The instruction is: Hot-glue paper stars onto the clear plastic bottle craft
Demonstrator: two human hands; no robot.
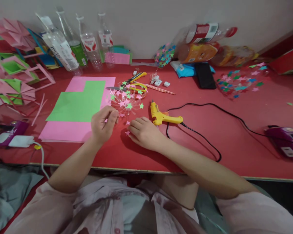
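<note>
**Red tabletop, loose pink stars at the fingertips**

Taken from the hands, the red table (246,152) spreads all round. At ten o'clock a green sheet (75,105) lies over pink paper (63,130). Clear bottles (90,47) stand upright at eleven; labelled bottles (201,52) lie on their sides between one and two. What either group contains, if anything, I cannot tell. The left hand (104,125) is pinched, thumb to forefinger; the right hand (145,133) is palm down, fingers bent. They are apart, and whether either grips a piece is hidden. A yellow glue gun (161,117) lies at two o'clock. At twelve, a clear plastic piece (134,103) carries pink and green stars, though whether inside or on its surface is unclear. Smallest are the loose pink stars (127,133), just beside the right fingertips. Such thin pieces probably handle best singly, held lightly by the edge, points unbent, fingers well away from the gun's nozzle.
</note>
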